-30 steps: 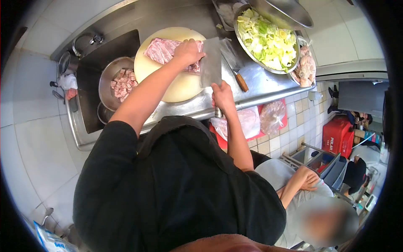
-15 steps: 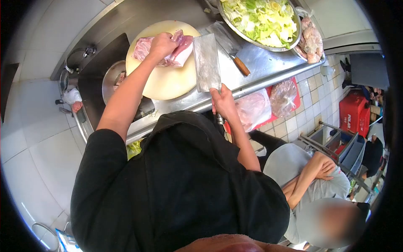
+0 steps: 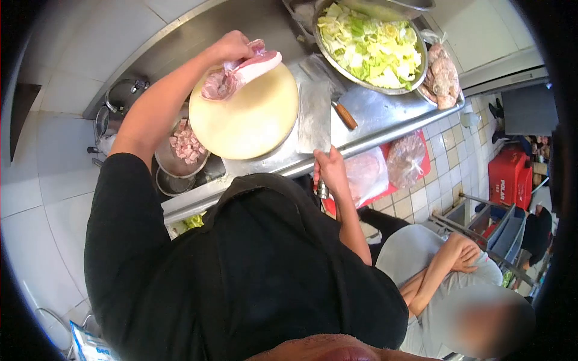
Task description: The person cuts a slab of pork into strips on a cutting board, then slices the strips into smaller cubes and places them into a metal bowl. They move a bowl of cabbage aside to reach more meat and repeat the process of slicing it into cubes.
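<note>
My left hand (image 3: pixel 233 47) is closed on the far edge of a slab of raw pork (image 3: pixel 241 73), which is partly lifted at the back of the round cutting board (image 3: pixel 253 120). A broad cleaver (image 3: pixel 314 117) is in my right hand (image 3: pixel 330 171), gripped by its handle. Its wide blade lies to the right of the board, over the steel counter. Left of the board, a metal bowl (image 3: pixel 201 163) holds cubes of raw meat (image 3: pixel 187 142).
A large bowl of chopped lettuce (image 3: pixel 370 48) stands at the back right, with bagged meat (image 3: pixel 442 75) beside it. A wooden-handled knife (image 3: pixel 345 115) lies on the counter. Below sits a red tray (image 3: pixel 428 159) with bagged meat. A person in grey (image 3: pixel 415 240) is at my right.
My left hand has moved left and up, pulling the pork toward the board's far edge and tilting it. The cleaver has shifted slightly right and down, away from the board. The meat cubes show more.
</note>
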Action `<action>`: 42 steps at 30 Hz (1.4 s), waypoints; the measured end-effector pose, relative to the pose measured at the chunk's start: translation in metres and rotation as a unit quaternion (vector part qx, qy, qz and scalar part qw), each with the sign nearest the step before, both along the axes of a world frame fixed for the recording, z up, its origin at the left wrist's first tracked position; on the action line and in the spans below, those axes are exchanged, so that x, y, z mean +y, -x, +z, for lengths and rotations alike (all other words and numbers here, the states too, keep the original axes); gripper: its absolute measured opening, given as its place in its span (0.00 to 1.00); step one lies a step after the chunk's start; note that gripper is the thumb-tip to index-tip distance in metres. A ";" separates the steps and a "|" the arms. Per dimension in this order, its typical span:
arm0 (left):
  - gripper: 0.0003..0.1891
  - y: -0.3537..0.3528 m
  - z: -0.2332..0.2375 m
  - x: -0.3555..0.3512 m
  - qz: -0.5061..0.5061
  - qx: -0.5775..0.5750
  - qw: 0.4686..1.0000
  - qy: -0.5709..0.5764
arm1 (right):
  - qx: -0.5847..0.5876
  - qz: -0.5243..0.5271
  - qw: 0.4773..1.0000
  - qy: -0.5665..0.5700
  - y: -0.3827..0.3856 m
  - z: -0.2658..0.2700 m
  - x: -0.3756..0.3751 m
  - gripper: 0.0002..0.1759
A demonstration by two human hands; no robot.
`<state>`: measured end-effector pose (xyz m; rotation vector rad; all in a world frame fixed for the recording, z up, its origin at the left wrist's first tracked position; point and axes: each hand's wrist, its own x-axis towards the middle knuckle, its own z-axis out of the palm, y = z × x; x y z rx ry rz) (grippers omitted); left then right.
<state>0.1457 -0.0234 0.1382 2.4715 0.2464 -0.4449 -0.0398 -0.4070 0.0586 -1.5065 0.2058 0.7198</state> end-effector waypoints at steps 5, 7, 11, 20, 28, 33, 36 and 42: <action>0.19 0.004 0.091 0.013 -0.105 -0.093 0.987 0.078 | 0.005 -0.012 1.000 0.005 0.001 0.003 0.006 0.10; 0.20 0.028 0.120 0.005 -0.195 -0.109 0.973 0.065 | 0.001 -0.016 1.000 -0.004 -0.002 0.000 0.010 0.10; 0.19 0.096 0.087 -0.012 -0.356 -0.207 0.911 0.024 | -0.020 -0.007 1.000 0.017 0.000 -0.007 0.014 0.11; 0.19 0.216 -0.111 -0.026 -0.148 -0.398 0.902 -0.083 | -0.135 0.035 0.975 0.172 0.022 -0.033 0.009 0.14; 0.25 0.208 -0.109 -0.059 -0.237 -0.323 0.894 -0.203 | -0.201 0.041 0.945 0.255 0.025 0.006 0.002 0.16; 0.22 0.199 -0.117 -0.068 -0.250 -0.292 0.878 -0.286 | -0.227 0.037 0.932 0.279 0.029 -0.010 -0.013 0.15; 0.20 0.193 -0.122 -0.064 -0.255 -0.300 0.889 -0.236 | -0.253 0.040 0.925 0.280 0.035 -0.019 -0.015 0.16; 0.18 0.204 -0.103 -0.054 -0.196 -0.388 0.893 -0.118 | -0.199 0.115 0.947 0.224 0.026 -0.012 0.001 0.18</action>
